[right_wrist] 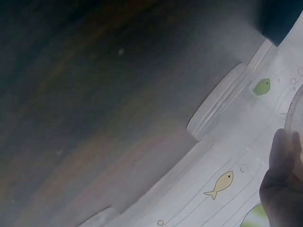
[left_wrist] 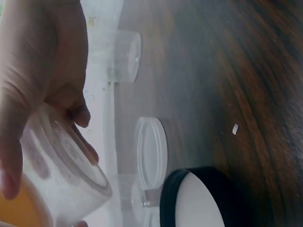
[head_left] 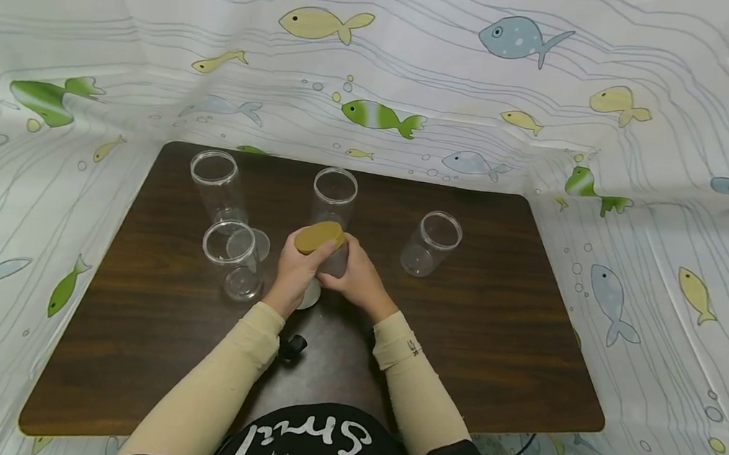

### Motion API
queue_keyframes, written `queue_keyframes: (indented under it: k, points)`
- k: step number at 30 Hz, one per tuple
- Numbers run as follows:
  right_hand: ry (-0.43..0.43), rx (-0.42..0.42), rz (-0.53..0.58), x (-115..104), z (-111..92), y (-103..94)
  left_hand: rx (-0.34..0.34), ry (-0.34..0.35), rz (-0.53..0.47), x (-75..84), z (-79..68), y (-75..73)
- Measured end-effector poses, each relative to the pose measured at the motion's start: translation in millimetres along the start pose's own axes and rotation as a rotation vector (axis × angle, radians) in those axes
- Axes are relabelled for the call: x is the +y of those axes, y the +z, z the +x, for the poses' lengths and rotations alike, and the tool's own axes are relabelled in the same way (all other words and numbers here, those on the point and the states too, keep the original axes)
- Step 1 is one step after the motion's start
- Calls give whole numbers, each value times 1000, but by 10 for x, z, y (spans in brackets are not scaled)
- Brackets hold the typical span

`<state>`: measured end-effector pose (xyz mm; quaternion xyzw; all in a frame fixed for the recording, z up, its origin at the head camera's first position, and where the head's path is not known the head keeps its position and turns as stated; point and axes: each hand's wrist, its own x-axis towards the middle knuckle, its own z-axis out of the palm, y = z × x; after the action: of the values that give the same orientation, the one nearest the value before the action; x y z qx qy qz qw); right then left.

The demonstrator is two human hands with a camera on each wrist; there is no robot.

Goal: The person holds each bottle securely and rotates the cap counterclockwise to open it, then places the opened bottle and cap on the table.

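In the head view, both hands hold one clear jar [head_left: 335, 262] with a yellow lid [head_left: 320, 237] over the middle of the table. My left hand [head_left: 296, 268] grips it from the left, its thumb across the jar just below the lid. From the right, my right hand [head_left: 363, 279] holds the jar's body. The left wrist view shows the jar [left_wrist: 71, 161] tilted, its base toward the table. Below the hands lies a round black-rimmed piece with a white inside [left_wrist: 199, 203]. At the right wrist view's edge, part of the right hand [right_wrist: 281, 189] touches the jar.
Open clear jars stand at the back left [head_left: 216, 171], front left [head_left: 229, 252], back middle [head_left: 335, 189] and right [head_left: 431, 244]. A clear round lid [head_left: 262, 245] lies by the left jars. A black object [head_left: 292, 348] shows beside the left wrist. Fish-patterned sheeting [head_left: 416, 80] surrounds the brown table [head_left: 491, 340].
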<state>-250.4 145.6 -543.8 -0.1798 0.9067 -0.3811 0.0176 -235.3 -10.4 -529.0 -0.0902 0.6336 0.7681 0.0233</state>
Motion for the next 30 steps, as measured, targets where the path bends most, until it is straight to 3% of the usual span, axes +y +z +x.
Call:
queue_keyframes:
  k: [3,5,9,13,16,19,24,27,30]
  points:
    - [-3,-28,35,10,-3,-18,-6,2,21,-30,-17,-44]
    - [-13,-45,96,38,3,-55,-52,33,1,-45,-20,-69]
    - [-57,-108,299,116,12,-193,-217,120,-105,-37,-1,-98]
    - [-132,-237,508,181,5,-323,-389,156,-211,-3,44,-162]
    - [-142,-327,619,177,-14,-370,-506,176,-254,2,86,-222]
    - [-116,-415,693,159,-33,-391,-619,201,-267,-24,129,-279]
    - [-107,-562,706,182,-41,-393,-816,202,-298,-85,170,-370]
    - [-120,-580,701,192,-39,-371,-830,184,-308,-103,157,-387]
    - [-127,-538,703,179,-27,-333,-730,176,-298,-115,139,-376]
